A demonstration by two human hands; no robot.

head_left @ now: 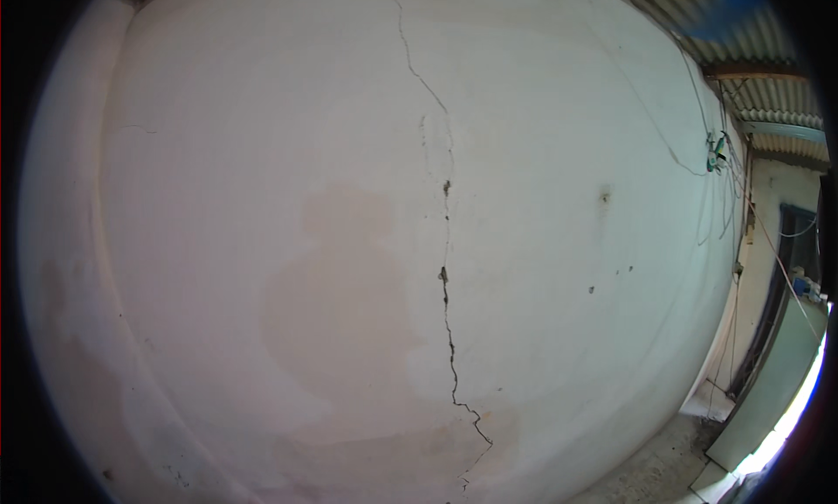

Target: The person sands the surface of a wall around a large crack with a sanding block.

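Neither of my hands shows in the head view. A pale plastered wall [541, 242] fills most of it. Down the middle runs a long jagged crack [452, 356], thin at the top and darker and wider lower down, with small holes along it. Left of the crack lies a broad tan patch [340, 303] with a blurred outline; I cannot tell whether it is a shadow or a stain. Several small dark pits mark the wall to the right.
At the far right, loose cables [729, 181] hang from a green and white fitting [716, 152] on the wall. Corrugated roofing [777, 98] rests on beams above. Below stand a dark door frame [768, 329] and a pale green panel [768, 386], with bright light beside it.
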